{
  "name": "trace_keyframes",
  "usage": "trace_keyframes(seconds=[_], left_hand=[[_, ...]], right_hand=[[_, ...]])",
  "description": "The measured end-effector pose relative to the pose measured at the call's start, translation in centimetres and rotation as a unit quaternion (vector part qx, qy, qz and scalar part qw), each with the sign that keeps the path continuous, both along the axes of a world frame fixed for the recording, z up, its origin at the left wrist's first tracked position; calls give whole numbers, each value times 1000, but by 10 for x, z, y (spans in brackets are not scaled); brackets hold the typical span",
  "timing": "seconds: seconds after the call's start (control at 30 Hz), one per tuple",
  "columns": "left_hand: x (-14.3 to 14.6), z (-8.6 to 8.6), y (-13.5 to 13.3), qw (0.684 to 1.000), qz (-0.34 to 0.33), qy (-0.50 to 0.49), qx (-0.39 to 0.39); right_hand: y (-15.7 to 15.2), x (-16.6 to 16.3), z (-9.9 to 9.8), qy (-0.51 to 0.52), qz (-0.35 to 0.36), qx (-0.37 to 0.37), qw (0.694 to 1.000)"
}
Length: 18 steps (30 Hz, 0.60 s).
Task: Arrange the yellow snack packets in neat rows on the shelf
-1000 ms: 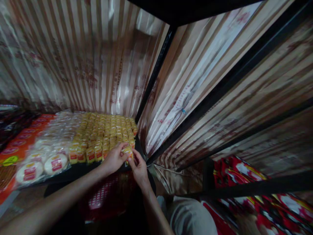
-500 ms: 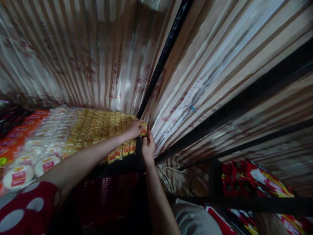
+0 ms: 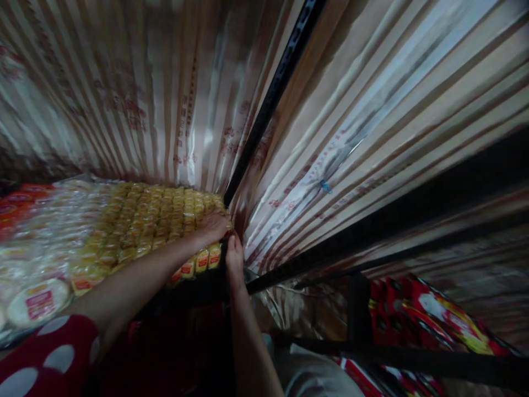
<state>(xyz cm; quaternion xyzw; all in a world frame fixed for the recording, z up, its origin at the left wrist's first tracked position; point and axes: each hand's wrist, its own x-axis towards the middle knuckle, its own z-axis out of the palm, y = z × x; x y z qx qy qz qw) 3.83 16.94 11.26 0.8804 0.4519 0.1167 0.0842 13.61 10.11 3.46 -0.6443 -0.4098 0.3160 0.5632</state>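
Note:
My left hand (image 3: 215, 225) reaches over the right end of the packed rows, its fingers closed at a small yellow wrapped snack packet (image 3: 228, 224), which the fingers partly hide. Just below and to the right, my right hand (image 3: 235, 256) is at the shelf corner with thumb and fingers drawn together near the same packet. What it grips, if anything, cannot be made out. Rows of yellow wrapped packets (image 3: 155, 212) with red-and-white labels stand tightly side by side on the dark shelf. The picture is dim and somewhat blurred.
White round packaged goods (image 3: 41, 302) and orange packs (image 3: 25, 201) lie further left. A black upright post (image 3: 270, 105) rises at the shelf corner before pleated, printed sheeting (image 3: 165, 99). Black rails cross on the right, above red bags (image 3: 430, 314) on a lower shelf.
The yellow packet, lifted between both hands before, is now down at the right end of the rows with my left hand over it. The whole view has shifted slightly.

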Motion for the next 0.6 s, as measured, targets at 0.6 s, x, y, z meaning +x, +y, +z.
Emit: trace_keyframes(seconds=[0.6], left_hand=[[5, -12, 12, 1000, 4, 0, 16]], right_hand=[[15, 2, -32, 108, 37, 25, 993]])
